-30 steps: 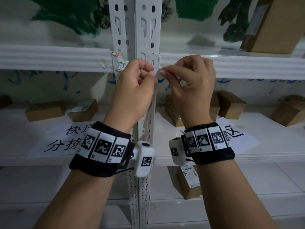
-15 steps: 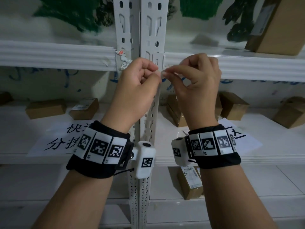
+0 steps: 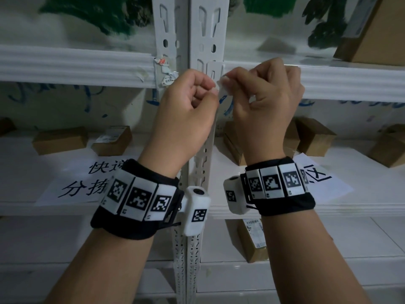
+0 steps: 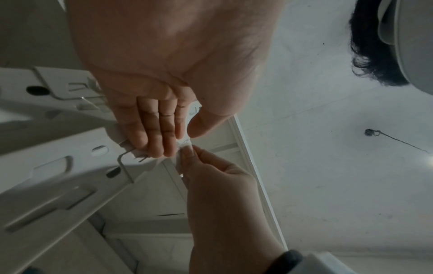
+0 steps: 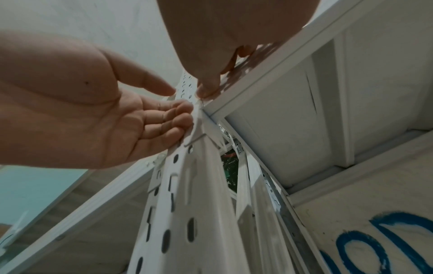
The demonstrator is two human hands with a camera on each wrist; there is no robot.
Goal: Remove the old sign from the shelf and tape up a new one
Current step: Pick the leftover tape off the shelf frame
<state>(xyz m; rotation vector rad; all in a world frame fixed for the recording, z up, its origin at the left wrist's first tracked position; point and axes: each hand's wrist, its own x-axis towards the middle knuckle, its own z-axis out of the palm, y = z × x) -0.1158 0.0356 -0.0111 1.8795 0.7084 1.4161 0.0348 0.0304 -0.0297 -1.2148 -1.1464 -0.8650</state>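
Observation:
My left hand [image 3: 206, 91] and right hand [image 3: 230, 82] meet in front of the white slotted shelf upright [image 3: 206, 36], level with the shelf's front edge. Between their fingertips is a small whitish, half-clear scrap of tape [image 3: 223, 89], which the right thumb and forefinger pinch. The left hand's fingers are curled, and its thumb and forefinger close on the scrap's left edge. In the left wrist view the scrap of tape [image 4: 185, 145] sits between the two hands' fingertips. A white paper sign [image 3: 83, 183] with black characters lies flat on the lower shelf, partly hidden by my wrists.
Torn sticker and tape remnants [image 3: 164, 71] cling to the shelf edge left of the upright. Several small cardboard boxes [image 3: 61, 139] stand on the lower shelf, a big box [image 3: 372, 34] is on the upper shelf at right, and another box [image 3: 254, 240] sits below.
Both hands stay at the same spot on the upright and have crept slightly up. The whitish scrap shows a little more between the fingertips.

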